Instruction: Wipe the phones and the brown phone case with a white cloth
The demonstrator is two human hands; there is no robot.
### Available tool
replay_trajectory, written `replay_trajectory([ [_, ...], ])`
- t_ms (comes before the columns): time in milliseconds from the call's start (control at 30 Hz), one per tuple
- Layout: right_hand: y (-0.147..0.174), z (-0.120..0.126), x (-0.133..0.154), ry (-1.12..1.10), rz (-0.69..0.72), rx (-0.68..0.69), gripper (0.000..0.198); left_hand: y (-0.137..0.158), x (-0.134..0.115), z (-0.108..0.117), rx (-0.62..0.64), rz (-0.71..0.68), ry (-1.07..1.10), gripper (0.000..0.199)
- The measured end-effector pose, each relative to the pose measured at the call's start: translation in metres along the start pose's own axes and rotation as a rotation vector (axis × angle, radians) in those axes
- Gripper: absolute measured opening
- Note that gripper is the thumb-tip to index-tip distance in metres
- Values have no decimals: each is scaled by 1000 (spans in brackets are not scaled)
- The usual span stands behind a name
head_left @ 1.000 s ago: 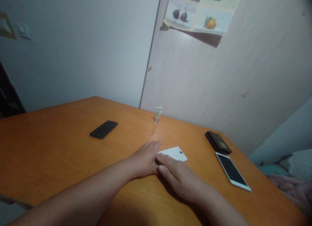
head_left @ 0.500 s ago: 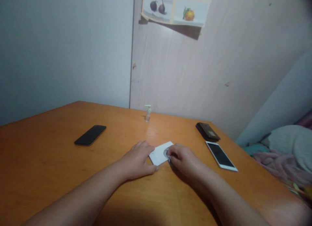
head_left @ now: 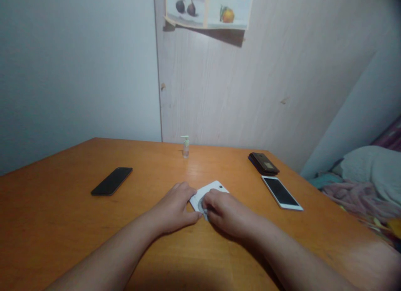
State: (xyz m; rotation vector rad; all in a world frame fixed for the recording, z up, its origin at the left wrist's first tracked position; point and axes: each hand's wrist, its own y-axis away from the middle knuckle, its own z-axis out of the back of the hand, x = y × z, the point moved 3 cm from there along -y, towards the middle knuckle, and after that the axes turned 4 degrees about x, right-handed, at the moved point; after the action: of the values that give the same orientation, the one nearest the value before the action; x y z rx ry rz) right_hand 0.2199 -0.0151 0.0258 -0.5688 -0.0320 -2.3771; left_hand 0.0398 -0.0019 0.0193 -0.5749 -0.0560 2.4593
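My right hand [head_left: 227, 212] has slid left across the white phone [head_left: 210, 187], baring its camera [head_left: 221, 187]. My left hand [head_left: 175, 208], half spread, grips the phone's left end between thumb and fingers on the table [head_left: 62, 228]; my right hand bunches round a grey cloth-like piece [head_left: 201, 204]. Best to press evenly and brace firmly against skidding.

Tabletop [head_left: 156, 169]: orange-brown wood look, smooth, semi-gloss, soft glare toward the far side. White phone [head_left: 210, 187]: smooth, plastic-looking back, low sheen. Grey piece [head_left: 200, 205]: thin, cloth- or paper-like, mostly hidden, cannot tell which. Black phone [head_left: 112, 181]: smooth, glass-like face. White-framed phone [head_left: 281, 193]: dark glassy screen, plastic-looking frame. Pump bottle [head_left: 186, 149]: clear, apparently plastic. Brown case [head_left: 265, 163]: leather-like, slight shine. Panel [head_left: 219, 82]: pale wood grain, satin. Picture sheet [head_left: 208, 8]: paper. Bedding [head_left: 372, 174]: matt, rumpled cloth
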Motion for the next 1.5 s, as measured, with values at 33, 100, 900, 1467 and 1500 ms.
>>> replay_trajectory([
  [33, 0, -1, 3, -3, 10, 4, 13, 0, 0, 0, 4, 0, -4, 25],
  [100, 0, 2, -2, -2, -3, 7, 14, 0, 1, 0, 12, 0, 1, 26],
  [900, -12, 1, -27, -32, -234, -170, 15, 1, -3, 4, 29, 72, 69, 46],
  [1467, -12, -3, -3, 149, 4, 32, 38, 1, 1, -8, -66, 65, 150, 64],
  [1500, -13, -5, -2, 138, 17, 52, 40, 1, 1, -8, -69, 63, 156, 66],
])
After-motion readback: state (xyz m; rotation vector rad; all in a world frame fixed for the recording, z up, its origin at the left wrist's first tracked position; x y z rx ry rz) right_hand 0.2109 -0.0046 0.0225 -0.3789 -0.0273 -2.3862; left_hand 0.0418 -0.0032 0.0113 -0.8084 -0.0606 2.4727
